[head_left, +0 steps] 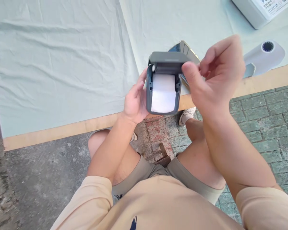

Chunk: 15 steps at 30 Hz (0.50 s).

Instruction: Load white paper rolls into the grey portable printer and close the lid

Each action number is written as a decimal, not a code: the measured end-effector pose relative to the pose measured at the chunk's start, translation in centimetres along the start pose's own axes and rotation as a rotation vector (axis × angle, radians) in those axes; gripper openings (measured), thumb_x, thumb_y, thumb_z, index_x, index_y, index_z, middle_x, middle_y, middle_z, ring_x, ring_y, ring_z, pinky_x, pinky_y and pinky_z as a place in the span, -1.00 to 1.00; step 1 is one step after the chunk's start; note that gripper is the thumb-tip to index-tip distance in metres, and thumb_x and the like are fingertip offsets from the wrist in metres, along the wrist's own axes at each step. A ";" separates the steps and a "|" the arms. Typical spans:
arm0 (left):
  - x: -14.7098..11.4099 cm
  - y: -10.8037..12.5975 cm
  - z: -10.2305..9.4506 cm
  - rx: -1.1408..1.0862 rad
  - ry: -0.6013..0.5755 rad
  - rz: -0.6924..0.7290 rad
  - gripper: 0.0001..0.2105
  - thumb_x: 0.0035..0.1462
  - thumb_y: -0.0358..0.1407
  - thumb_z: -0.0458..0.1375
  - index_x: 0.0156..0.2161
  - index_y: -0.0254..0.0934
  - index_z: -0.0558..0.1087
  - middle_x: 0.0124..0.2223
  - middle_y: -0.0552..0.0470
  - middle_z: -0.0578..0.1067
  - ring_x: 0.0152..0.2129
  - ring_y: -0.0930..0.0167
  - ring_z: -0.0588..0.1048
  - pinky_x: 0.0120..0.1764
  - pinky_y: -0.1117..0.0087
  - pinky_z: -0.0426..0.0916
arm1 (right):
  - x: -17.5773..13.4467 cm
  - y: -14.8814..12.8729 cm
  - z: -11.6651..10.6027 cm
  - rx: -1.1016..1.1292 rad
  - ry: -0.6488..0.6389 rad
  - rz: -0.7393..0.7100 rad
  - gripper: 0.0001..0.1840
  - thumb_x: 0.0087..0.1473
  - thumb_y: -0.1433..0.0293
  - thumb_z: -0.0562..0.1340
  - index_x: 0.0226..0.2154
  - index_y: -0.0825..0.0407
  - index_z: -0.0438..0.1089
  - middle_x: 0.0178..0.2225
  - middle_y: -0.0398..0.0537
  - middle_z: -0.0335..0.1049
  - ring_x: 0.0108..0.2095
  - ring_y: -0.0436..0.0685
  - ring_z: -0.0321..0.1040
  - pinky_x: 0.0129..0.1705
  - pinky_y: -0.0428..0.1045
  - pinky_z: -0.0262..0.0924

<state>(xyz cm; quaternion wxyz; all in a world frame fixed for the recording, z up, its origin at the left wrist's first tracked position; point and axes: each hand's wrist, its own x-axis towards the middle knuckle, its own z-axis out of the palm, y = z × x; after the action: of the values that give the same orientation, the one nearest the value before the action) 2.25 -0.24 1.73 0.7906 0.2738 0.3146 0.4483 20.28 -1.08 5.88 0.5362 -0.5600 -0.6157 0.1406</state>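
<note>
A small dark grey receipt printer (149,103) is raised over the front edge of the table, its lid (169,57) tipped up. Inside its bay sits a white paper roll (163,94). My left hand (136,102) grips the printer's left side, with some fingers hidden behind it. At the lid's right corner is the thumb of my right hand (216,73); the other fingers are curled and slightly blurred. Partly covered by the printer and my right hand, a smartphone (188,51) lies on the cloth behind them.
A pale cloth (62,64) covers the table, whose wooden edge (62,131) shows in front. To the right lies a white handheld device (273,59) with a round dark end. A white labelled container (252,14) stands at the back right. Below is a wooden stool (162,156).
</note>
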 end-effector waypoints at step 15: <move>-0.8 -0.3 -0.4 0.192 -0.109 -0.003 -0.18 0.05 -0.04 0.36 0.37 0.08 0.13 0.28 0.08 0.47 0.31 0.08 0.41 0.21 0.06 0.48 | 1.0 -0.3 -0.6 -0.575 -0.577 -0.182 -0.77 -0.08 0.38 0.27 -0.27 -0.15 0.47 -0.51 -0.11 0.34 -0.53 0.08 0.09 -0.53 -0.01 -0.06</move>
<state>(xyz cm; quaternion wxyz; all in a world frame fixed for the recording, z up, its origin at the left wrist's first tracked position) 1.81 -1.04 1.49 0.7774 0.3716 0.3129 0.3995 20.79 -0.56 6.83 0.1737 -0.5677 -0.8020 0.0660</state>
